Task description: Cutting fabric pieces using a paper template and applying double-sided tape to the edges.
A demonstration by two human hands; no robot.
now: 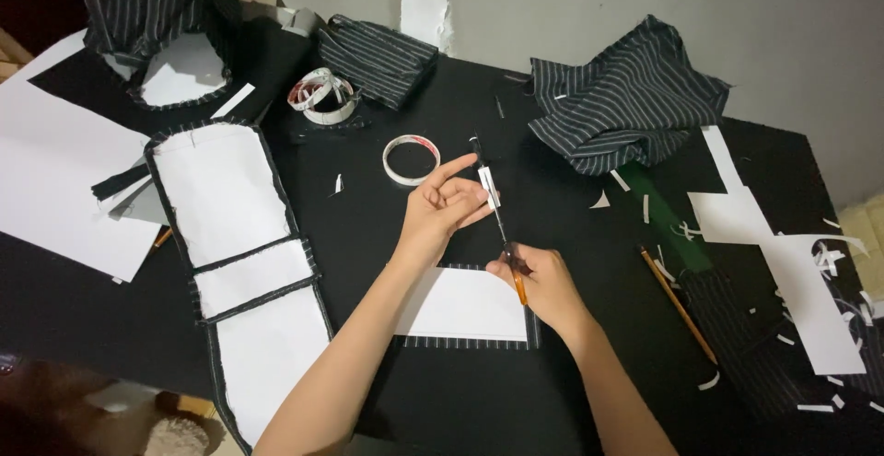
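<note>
Here, at the centre of the frame, my two hands share one slim pen (pixel 497 221) that slants from upper left to lower right: my left hand (pixel 442 207) pinches its upper end, my right hand (pixel 543 281) grips the lower end, above the white paper piece (pixel 460 307) on the black desk (pixel 368 226).

The bench (pixel 442 401) is covered in matt black cloth. Smooth white paper (pixel 460 304) lies on pinstriped woven fabric (pixel 635 97) with frayed edges. The tape roll (pixel 411 159) looks glossy, the pencil (pixel 677 304) wooden.

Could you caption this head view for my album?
Two hands, left and right, hold a slim tool over white paper on striped fabric.
</note>
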